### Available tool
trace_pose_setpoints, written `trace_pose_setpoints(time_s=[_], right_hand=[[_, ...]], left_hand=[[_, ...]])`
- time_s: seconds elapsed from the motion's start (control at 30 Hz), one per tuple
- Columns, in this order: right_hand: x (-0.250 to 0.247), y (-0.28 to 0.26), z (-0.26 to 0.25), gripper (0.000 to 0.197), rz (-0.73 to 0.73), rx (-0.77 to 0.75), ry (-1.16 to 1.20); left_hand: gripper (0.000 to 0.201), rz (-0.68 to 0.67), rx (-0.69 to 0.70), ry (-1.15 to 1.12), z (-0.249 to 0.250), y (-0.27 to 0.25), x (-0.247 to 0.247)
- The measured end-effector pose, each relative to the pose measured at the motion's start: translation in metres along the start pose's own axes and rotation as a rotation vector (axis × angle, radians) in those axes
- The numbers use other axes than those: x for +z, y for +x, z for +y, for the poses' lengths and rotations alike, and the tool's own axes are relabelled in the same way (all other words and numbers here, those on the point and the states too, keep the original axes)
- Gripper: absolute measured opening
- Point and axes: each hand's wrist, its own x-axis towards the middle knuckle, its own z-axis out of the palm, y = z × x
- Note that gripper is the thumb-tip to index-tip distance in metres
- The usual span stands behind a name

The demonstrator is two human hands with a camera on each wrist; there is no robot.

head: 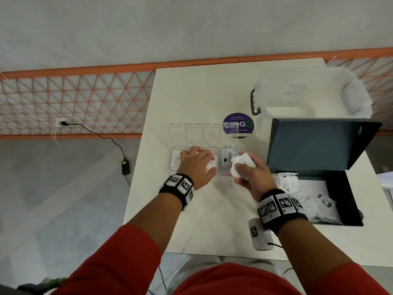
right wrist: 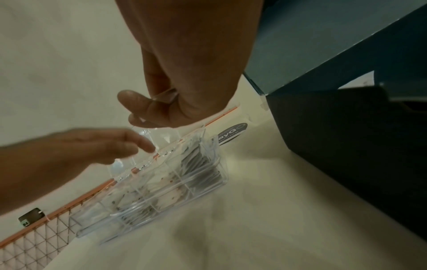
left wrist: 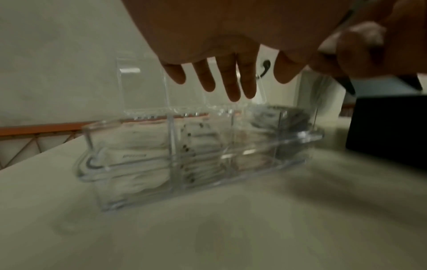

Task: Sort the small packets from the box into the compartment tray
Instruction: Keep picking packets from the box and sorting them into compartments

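Note:
A clear compartment tray (head: 172, 158) stands mid-table with its lids tipped up behind it. White packets fill the left compartment (head: 177, 159), and a green-printed Stevia packet (head: 227, 159) lies in the rightmost one. My left hand (head: 196, 162) is spread over the middle compartments with straight fingers (left wrist: 231, 82), above a white packet with red print (head: 212, 164). My right hand (head: 248, 173) grips a bunch of white packets (head: 244, 161) just right of the tray's (right wrist: 161, 204) right end. More packets (head: 308, 201) lie in the dark box (head: 344, 199).
The box's raised lid (head: 314, 143) stands close behind my right hand. A clear plastic bin (head: 308, 92) sits at the back right and a round purple sticker (head: 238, 124) behind the tray. The table's left edge (head: 136, 167) is near the tray.

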Motion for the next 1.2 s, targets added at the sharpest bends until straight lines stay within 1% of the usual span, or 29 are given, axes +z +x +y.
trace_pose_setpoints(time_s=[0.07,0.1,0.17,0.2,0.33,0.4,0.47,0.57,0.67,0.8,0.97,1.03,1.2], right_hand=[[0.001,-0.002,0.002,0.040,-0.011,0.009,-0.036],[0.003,-0.003,0.003,0.043,-0.017,0.006,-0.064],[0.008,-0.005,0.006,0.045,-0.040,-0.008,-0.133],[0.011,-0.006,0.007,0.044,-0.059,-0.015,-0.164],[0.020,-0.010,0.009,0.042,-0.122,-0.009,-0.202],[0.023,-0.011,0.008,0.044,-0.128,-0.010,-0.207],[0.022,-0.013,0.008,0.045,-0.120,-0.013,-0.196],[0.017,-0.015,0.007,0.043,-0.092,-0.005,-0.154],[0.013,-0.016,0.007,0.041,-0.060,0.012,-0.082],[0.012,-0.016,0.005,0.042,-0.041,0.012,-0.056],[0.014,-0.017,0.008,0.041,-0.049,0.021,-0.071],[0.016,-0.017,0.008,0.040,-0.055,0.026,-0.073],[0.019,-0.014,0.008,0.038,-0.069,0.019,-0.089]], left_hand=[[0.025,0.105,0.011,-0.174,0.009,0.002,-0.011],[0.022,0.128,0.011,-0.284,0.015,0.003,-0.017],[0.025,0.109,0.001,-0.474,0.028,0.007,-0.030],[0.029,0.081,0.000,-0.524,0.034,0.009,-0.036],[0.042,-0.049,0.021,-0.535,0.042,0.014,-0.047],[0.043,-0.082,-0.024,-0.582,0.038,0.012,-0.048],[0.040,-0.097,-0.107,-0.669,0.033,0.008,-0.046],[0.028,-0.114,-0.200,-0.727,0.025,0.003,-0.044],[0.018,-0.069,-0.263,-0.773,0.017,-0.001,-0.044],[0.018,0.043,-0.374,-0.872,0.001,-0.007,-0.047],[0.021,0.147,-0.454,-0.854,-0.021,-0.012,-0.052],[0.022,0.159,-0.465,-0.821,-0.028,-0.014,-0.054],[0.023,0.106,-0.487,-0.765,-0.036,-0.014,-0.053]])
